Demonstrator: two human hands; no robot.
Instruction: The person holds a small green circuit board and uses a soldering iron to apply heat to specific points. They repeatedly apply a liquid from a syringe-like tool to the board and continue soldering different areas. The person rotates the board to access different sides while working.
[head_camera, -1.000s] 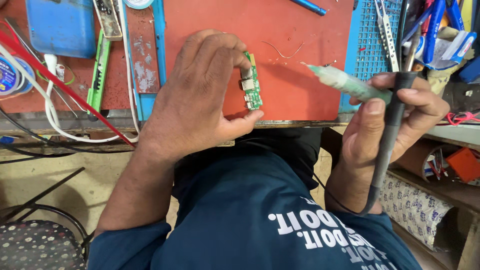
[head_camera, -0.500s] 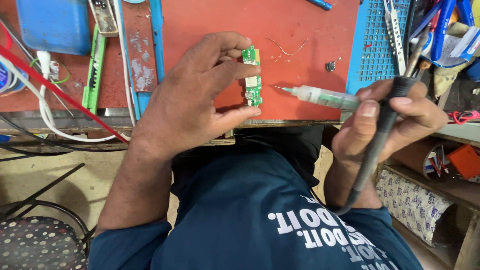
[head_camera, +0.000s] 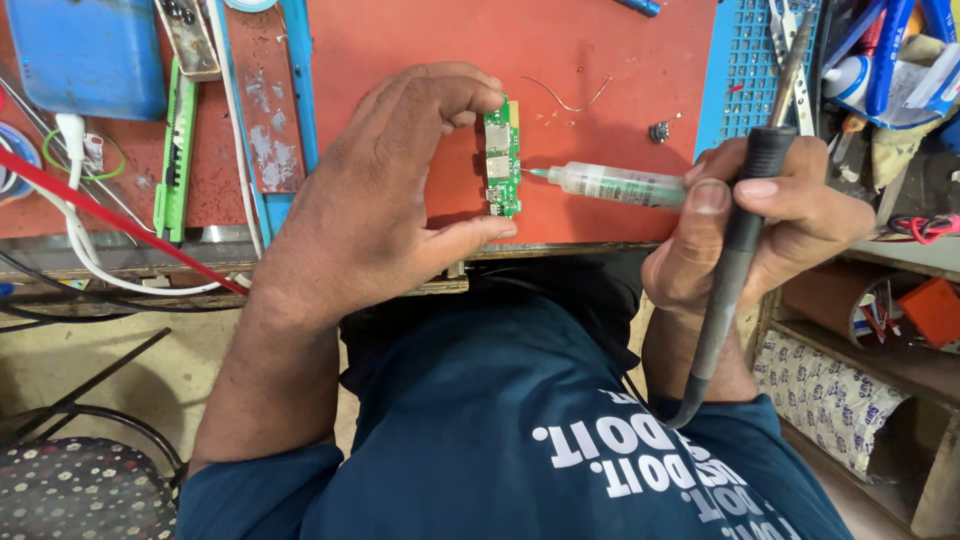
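Red counter (head_camera: 420, 50) mat bare above board (head_camera: 502, 158), near front edge. Left hand (head_camera: 385, 200) pinches board; right hand (head_camera: 770, 225) grips syringe (head_camera: 615, 184), iron (head_camera: 735, 250), tip touching board.

Electronics repair workshop, soldering iron (head_camera: 735, 250), circuit board (head_camera: 502, 158)

The left hand (head_camera: 385, 195) covered the left edge of the board (head_camera: 502, 158); its parts were too small to tell. The right hand (head_camera: 760, 225) hid the syringe's (head_camera: 615, 184) rear and the iron's (head_camera: 745, 230) middle, and the iron's tip was lost in the clutter. The blue box (head_camera: 85, 55) and tools (head_camera: 880, 60) were cut off by the top edge.
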